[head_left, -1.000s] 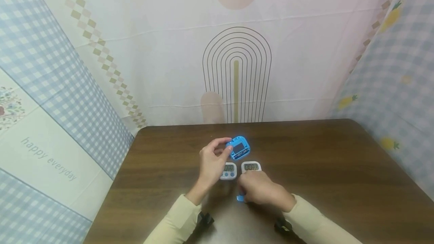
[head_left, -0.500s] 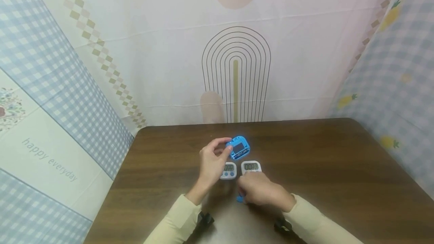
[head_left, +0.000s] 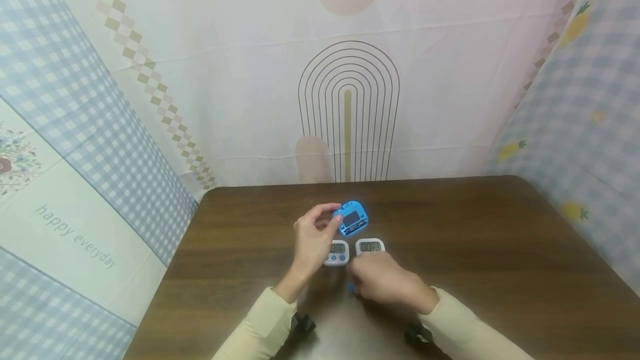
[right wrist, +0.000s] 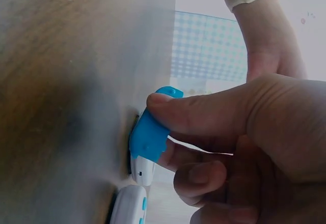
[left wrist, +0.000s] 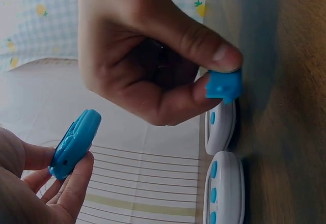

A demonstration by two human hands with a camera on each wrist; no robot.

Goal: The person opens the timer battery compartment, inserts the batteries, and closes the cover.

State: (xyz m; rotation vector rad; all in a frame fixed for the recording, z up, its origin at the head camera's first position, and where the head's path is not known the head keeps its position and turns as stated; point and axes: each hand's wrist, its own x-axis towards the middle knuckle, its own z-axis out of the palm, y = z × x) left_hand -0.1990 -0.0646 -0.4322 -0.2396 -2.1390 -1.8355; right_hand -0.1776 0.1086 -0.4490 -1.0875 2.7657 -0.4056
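Note:
My left hand (head_left: 314, 238) holds a blue digital timer (head_left: 356, 216) by its left edge, above the table. Its back faces me, with an uncovered slot along the lower side; what lies in the slot is too small to tell. Lower and to the right, my right hand (head_left: 382, 278) pinches a small blue cover (right wrist: 147, 138) between thumb and forefinger, apart from the timer. In the left wrist view the cover (left wrist: 224, 85) shows small tabs on its edge. Two white timers, one at left (head_left: 338, 257) and one at right (head_left: 370, 245), sit behind the right hand, which partly hides the right one.
The brown wooden table (head_left: 475, 238) extends on both sides of the hands. A patterned cloth (head_left: 240, 99) hangs behind its far edge, and checked cloths hang at left (head_left: 100, 71) and right (head_left: 565, 143).
The blue cover in my right hand has turned and shifted slightly away from me, so less of it shows. My left hand and the blue timer have stayed nearly still.

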